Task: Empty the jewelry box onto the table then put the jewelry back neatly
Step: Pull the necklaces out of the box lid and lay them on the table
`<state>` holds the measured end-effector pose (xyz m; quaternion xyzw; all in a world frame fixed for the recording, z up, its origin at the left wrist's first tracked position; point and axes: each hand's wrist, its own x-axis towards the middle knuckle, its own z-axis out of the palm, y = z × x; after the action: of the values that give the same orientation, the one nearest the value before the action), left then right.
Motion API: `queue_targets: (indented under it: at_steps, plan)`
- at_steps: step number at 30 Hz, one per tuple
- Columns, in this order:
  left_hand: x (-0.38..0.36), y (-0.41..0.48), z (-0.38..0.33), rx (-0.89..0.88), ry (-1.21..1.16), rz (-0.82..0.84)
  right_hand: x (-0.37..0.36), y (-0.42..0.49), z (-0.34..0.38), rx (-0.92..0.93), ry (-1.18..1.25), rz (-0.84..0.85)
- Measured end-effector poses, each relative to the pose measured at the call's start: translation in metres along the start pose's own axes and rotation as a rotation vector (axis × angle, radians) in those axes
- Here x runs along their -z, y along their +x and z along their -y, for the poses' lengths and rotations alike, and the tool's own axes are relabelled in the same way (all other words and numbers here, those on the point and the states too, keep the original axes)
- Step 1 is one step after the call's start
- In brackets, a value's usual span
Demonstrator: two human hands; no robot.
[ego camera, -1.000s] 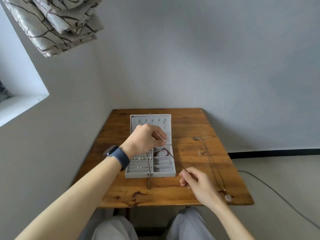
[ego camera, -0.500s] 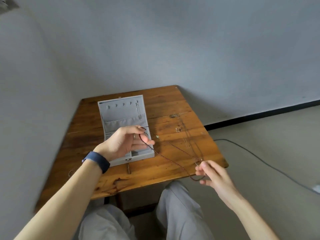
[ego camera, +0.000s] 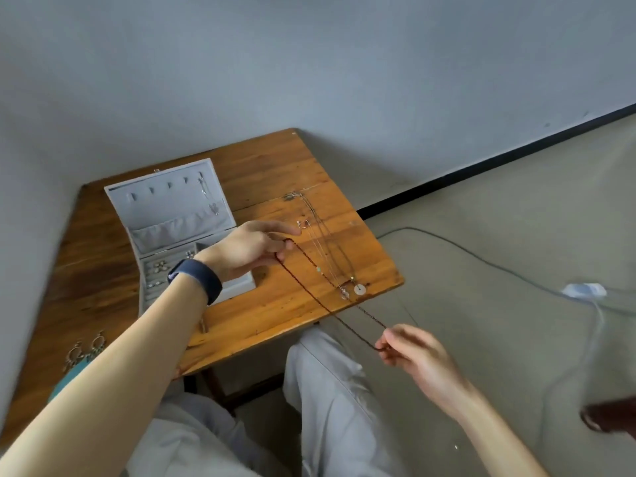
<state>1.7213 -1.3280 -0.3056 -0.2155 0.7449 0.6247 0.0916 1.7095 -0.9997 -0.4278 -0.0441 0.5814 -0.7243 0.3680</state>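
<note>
Left hand (ego camera: 253,250) pinches 1 end of the thin dark-red beaded necklace (ego camera: 307,291), right hand (ego camera: 414,352) pinches the other (past the edge of the brown wooden table (ego camera: 272,166)). I'd lay it straight beside the thin silver chains (ego camera: 327,242), clear of the open grey jewelry box (ego camera: 165,204).

I see the grey jewelry box (ego camera: 179,215) lying open, left of centre; the dark beaded necklace (ego camera: 311,295) stretches taut diagonally through mid-frame.

A grey wall (ego camera: 344,63) meets a beige floor (ego camera: 499,235).
</note>
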Motion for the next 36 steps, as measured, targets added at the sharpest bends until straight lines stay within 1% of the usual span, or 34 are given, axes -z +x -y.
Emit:
queue_targets:
  at_steps: [2,4,7,9,11,12,14,18,22,27,29,33,36]
  plan:
    - [-0.005,0.011,-0.005,-0.038,0.215,-0.029,0.005,0.0,-0.006,-0.009,-0.027,0.002]
    - [-0.01,0.023,-0.007,-0.119,0.466,-0.113,0.01,0.0,-0.011,-0.018,-0.052,-0.021]
    - [-0.016,0.038,-0.006,-0.241,0.789,-0.25,0.014,0.002,-0.017,-0.016,-0.022,-0.068]
    - [-0.017,0.045,-0.005,-0.307,1.026,-0.283,0.015,0.003,-0.02,-0.001,-0.033,-0.107]
    - [-0.018,0.051,-0.005,-0.318,1.282,-0.317,0.014,0.003,-0.021,0.027,-0.069,-0.171]
    - [-0.018,0.054,-0.005,-0.328,1.38,-0.338,0.013,0.003,-0.022,0.041,-0.093,-0.211]
    - [-0.015,0.059,-0.005,-0.366,1.484,-0.379,0.011,0.004,-0.021,0.074,-0.143,-0.287]
    - [-0.013,0.073,-0.009,-0.368,1.502,-0.454,0.008,0.011,-0.016,0.122,-0.237,-0.364]
    - [-0.02,0.093,-0.017,-0.383,1.423,-0.552,0.003,0.02,-0.009,0.117,-0.344,-0.394]
    - [-0.026,0.126,-0.03,-0.408,1.39,-0.52,-0.004,0.039,0.004,0.155,-0.412,-0.485]
    - [-0.028,0.14,-0.035,-0.398,1.342,-0.524,-0.006,0.049,0.009,0.154,-0.422,-0.517]
    - [-0.031,0.166,-0.034,-0.337,1.235,-0.497,-0.01,0.069,0.014,0.119,-0.442,-0.565]
    - [-0.034,0.182,-0.028,-0.29,1.195,-0.468,-0.01,0.08,0.015,0.08,-0.391,-0.616]
